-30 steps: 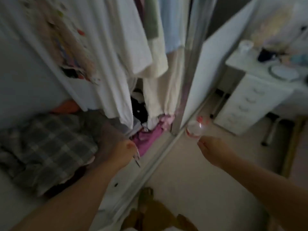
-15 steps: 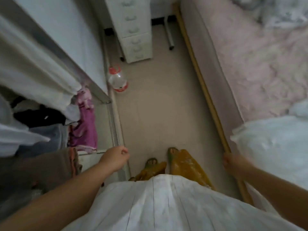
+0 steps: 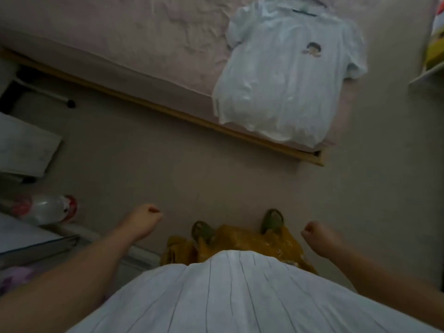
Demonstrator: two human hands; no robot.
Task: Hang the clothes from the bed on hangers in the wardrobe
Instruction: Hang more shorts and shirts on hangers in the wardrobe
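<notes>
White shirt [image 3: 288, 75] on pink bed [image 3: 144, 37]

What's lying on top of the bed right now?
A white t-shirt with a small chest print lies flat on the pink bed, its hem reaching the near edge. A dark hanger-like bar shows at its collar. Whatever is under the shirt is covered.
</notes>
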